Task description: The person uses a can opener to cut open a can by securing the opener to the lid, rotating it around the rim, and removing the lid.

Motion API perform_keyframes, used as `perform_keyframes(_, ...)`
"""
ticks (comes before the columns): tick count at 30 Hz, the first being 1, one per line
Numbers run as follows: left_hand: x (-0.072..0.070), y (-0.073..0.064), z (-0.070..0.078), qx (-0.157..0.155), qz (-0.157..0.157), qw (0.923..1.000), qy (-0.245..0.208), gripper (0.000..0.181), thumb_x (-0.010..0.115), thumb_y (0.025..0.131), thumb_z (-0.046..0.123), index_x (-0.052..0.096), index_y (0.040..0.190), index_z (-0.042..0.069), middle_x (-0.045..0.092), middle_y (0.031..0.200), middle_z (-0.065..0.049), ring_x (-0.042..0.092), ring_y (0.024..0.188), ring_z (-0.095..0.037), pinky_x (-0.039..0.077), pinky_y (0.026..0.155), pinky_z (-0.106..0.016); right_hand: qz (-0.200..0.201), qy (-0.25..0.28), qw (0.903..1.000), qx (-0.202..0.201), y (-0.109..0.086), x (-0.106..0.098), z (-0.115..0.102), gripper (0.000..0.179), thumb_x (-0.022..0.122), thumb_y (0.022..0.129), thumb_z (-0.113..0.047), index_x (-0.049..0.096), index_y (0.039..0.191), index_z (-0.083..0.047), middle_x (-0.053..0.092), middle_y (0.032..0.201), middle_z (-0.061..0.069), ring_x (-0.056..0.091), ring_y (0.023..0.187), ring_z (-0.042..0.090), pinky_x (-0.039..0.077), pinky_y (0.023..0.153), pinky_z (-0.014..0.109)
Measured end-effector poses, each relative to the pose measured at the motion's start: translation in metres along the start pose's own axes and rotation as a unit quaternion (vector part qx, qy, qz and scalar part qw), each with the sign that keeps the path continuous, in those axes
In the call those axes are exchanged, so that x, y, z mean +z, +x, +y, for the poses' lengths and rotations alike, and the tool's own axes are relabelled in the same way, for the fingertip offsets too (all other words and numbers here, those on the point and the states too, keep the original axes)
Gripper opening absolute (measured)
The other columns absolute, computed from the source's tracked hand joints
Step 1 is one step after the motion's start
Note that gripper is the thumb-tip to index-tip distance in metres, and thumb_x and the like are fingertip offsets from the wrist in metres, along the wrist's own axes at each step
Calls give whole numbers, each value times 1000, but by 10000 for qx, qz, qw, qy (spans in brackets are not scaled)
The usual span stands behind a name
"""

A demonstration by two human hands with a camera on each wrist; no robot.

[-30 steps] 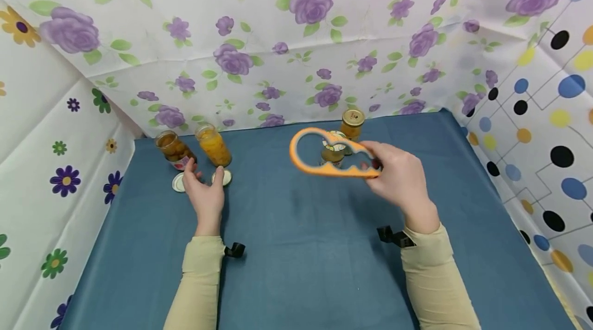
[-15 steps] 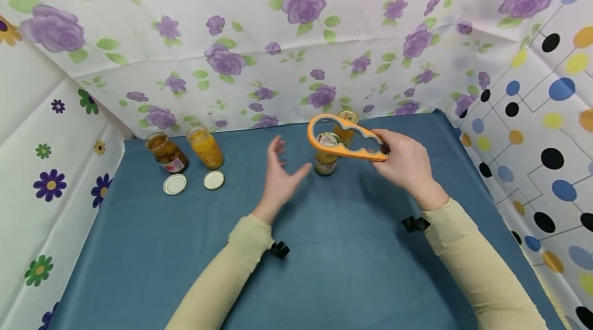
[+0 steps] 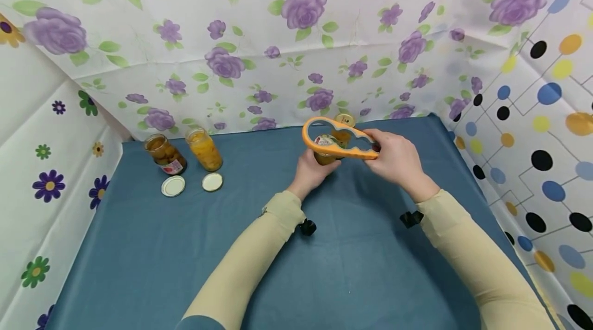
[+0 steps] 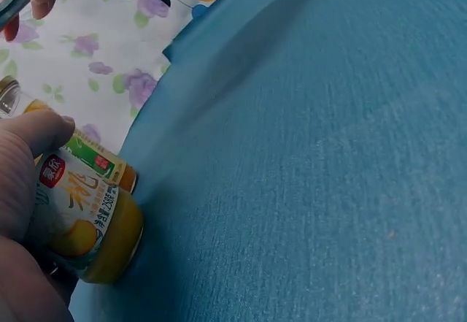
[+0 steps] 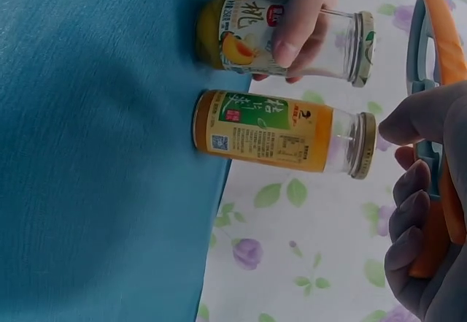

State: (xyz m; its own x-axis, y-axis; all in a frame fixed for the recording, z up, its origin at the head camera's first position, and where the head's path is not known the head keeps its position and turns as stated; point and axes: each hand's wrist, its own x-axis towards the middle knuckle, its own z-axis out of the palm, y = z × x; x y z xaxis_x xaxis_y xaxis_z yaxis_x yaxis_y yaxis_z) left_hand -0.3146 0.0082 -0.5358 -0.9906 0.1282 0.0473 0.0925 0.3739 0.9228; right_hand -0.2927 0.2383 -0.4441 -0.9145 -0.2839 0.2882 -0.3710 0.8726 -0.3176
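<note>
My left hand (image 3: 309,171) grips a glass jar (image 5: 248,33) of yellow fruit with a peach picture on its label; the jar stands upright on the table, lid on. With curled fingers my right hand (image 3: 395,160) holds an orange jar opener (image 3: 343,153) with a grey scalloped inner edge, raised above the jars. In the head view its loop overlaps the gripped jar's lid. Close beside that jar stands a second lidded jar (image 5: 263,128) with a green and yellow label, partly hidden behind the opener in the head view.
On the left of the blue table (image 3: 153,253) stand an uncovered jar of brown contents (image 3: 168,156) and an uncovered jar of yellow pieces (image 3: 205,151). Two loose lids, one larger (image 3: 173,186) and one smaller (image 3: 212,181), lie before them. Patterned cloth walls (image 3: 278,83) border the table.
My left hand has moved right from beside the uncovered jars and taken hold of the peach jar. The jar opener has shifted slightly, staying over the lidded jars.
</note>
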Motion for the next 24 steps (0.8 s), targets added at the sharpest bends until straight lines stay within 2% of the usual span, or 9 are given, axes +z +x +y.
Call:
perform_keyframes(5,5,0,0,100,37,9998,-166,67,86,95,25,52,152,10,63,143,-11,62,129,-27,51,109,-42,-81,67,9999,23,0,0,-5,50,81,92,-20,69,140,-12,72,92,7,63,70,23,51,58,43)
perform_keyframes(14,6,-5,-10,338,371,9979,-416,60,82,99,28,55,150,11,63,140,-9,61,128,-24,48,110,-39,-201,145,9997,-32,3,5,-19,49,80,93,-20,69,140,-13,71,91,5,62,68,21,51,58,42)
perform_keyframes(19,-5,-22,-12,658,705,9936,-590,58,82,99,23,54,147,9,64,135,-10,63,125,-25,51,108,-42,-167,242,9993,-217,-2,3,-32,46,82,93,-20,71,137,-12,72,90,5,62,68,20,51,59,42)
perform_keyframes(24,-23,-51,2,841,1049,9872,-853,47,81,95,13,58,135,5,68,120,-12,67,108,-28,55,96,-46,-34,416,9983,-413,-15,-7,-52,42,83,92,-20,73,133,-14,70,86,0,58,64,16,49,58,39)
